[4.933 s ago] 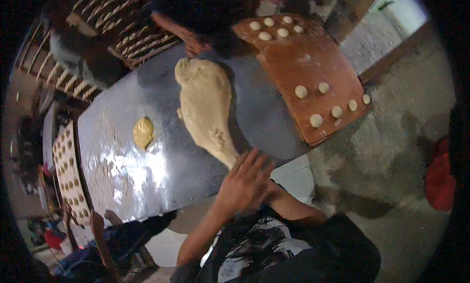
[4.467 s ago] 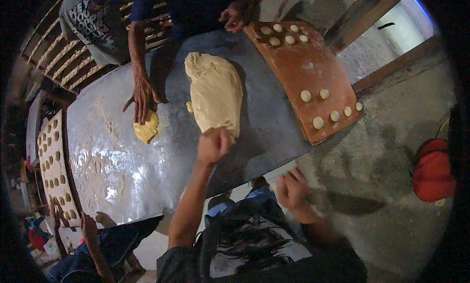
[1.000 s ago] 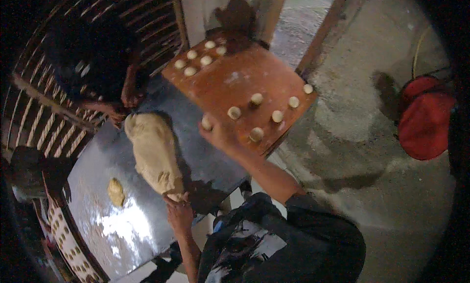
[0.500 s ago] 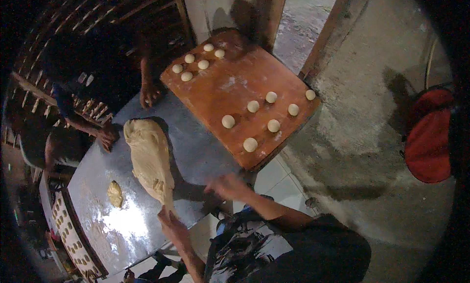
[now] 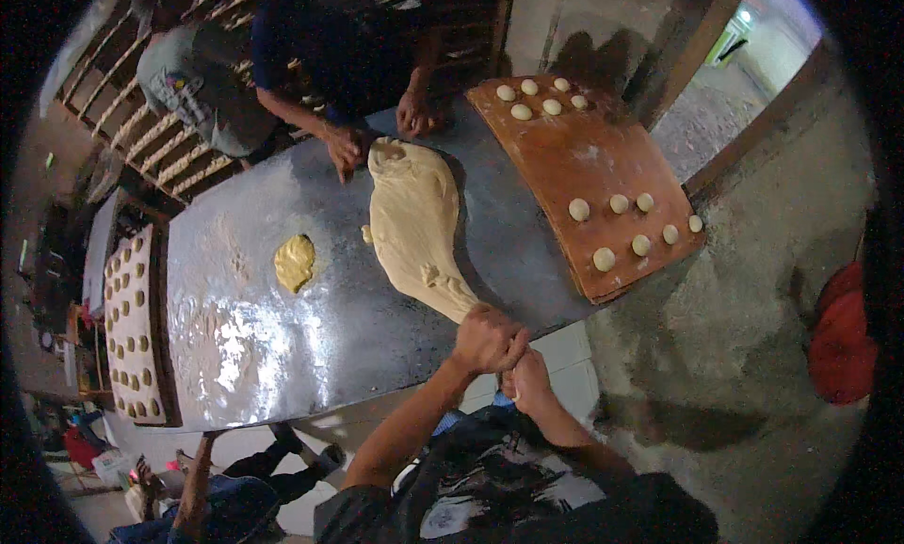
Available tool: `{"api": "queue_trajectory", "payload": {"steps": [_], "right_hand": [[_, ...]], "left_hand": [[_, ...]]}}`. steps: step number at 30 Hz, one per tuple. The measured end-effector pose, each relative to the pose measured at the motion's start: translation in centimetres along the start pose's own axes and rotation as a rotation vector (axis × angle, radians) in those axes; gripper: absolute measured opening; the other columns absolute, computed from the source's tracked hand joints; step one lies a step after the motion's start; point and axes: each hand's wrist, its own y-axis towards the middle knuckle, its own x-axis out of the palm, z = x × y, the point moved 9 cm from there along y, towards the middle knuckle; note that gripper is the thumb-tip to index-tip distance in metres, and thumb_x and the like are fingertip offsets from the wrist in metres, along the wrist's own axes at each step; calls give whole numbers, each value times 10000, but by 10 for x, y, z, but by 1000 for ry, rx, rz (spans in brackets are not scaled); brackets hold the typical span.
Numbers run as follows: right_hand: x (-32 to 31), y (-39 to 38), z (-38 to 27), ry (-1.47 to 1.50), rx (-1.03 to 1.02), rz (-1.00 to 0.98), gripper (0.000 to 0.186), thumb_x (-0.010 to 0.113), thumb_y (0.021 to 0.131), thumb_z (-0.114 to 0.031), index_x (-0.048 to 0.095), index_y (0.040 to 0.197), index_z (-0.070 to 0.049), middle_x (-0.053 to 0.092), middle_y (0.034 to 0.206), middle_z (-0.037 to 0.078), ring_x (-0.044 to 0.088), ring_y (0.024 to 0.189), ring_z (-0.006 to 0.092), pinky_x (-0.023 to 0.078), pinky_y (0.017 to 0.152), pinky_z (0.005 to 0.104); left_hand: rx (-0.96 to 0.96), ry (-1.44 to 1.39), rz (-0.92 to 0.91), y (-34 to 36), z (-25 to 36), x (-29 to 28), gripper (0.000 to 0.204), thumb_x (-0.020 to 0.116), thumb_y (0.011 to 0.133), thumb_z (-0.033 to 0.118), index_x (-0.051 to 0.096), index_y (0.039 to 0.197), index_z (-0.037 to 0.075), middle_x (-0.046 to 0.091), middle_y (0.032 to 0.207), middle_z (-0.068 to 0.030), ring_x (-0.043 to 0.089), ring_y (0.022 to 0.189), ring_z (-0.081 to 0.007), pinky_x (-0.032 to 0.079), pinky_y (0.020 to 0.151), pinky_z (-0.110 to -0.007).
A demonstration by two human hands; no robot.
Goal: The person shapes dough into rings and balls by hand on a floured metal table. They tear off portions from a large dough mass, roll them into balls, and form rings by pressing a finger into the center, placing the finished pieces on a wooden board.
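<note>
A large pale dough mass lies stretched along the metal table, tapering toward me. My left hand is closed round its narrow end at the table's near edge. Pressed up against it, my right hand has its fingers curled, with a pale bit of what looks like dough showing at them. Most of what it grips is hidden. A small, yellower dough lump rests on the table to the left.
Round dough balls sit in two groups on a brown wooden board at the right. Across the table, a person's hands are near the dough's far end. A tray of small pieces stands far left. A rough wall rises at the right.
My right hand has come from apart, in a blur, to meet my left at the dough's end. The view has swung, so the table and board appear shifted to the right.
</note>
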Motion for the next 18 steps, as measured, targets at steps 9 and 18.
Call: {"api": "queue_trajectory", "payload": {"steps": [9, 18], "right_hand": [[84, -69, -75, -1532, -700, -11, 243, 626, 928, -258, 686, 974, -27, 689, 999, 154, 671, 863, 325, 528, 822, 451], [137, 141, -138, -1841, -856, 593, 608, 500, 996, -403, 407, 1526, -121, 340, 1584, 222, 363, 1444, 410, 201, 1231, 518]], "left_hand": [[-296, -39, 409, -49, -95, -93, 104, 644, 855, 156, 686, 801, 79, 643, 714, -115, 670, 792, -336, 546, 752, -457], [-390, -173, 265, -84, -63, -115, 475, 672, 850, -3, 631, 1298, 150, 580, 1279, -167, 591, 1124, -381, 512, 951, -456]]}}
